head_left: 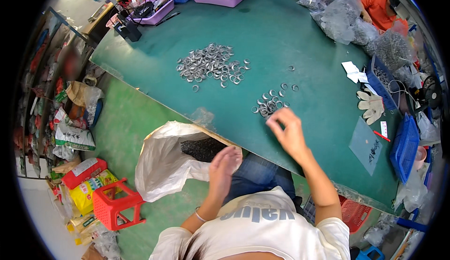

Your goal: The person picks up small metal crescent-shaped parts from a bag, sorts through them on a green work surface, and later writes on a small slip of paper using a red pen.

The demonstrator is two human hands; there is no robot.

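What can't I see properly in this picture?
All in the head view:
Whatever is under the right hand: the hand covers it.
Dark pieces in the white sack: too small to tell apart.
Lower part of the jeans: the green table hides it.

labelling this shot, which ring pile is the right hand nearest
The smaller ring pile: the right hand is at its near edge; the larger ring pile lies farther off.

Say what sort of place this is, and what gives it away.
Likely a small-parts workshop: loose grey rings heaped on a big green worktable, a purple tray full of small grey pieces.
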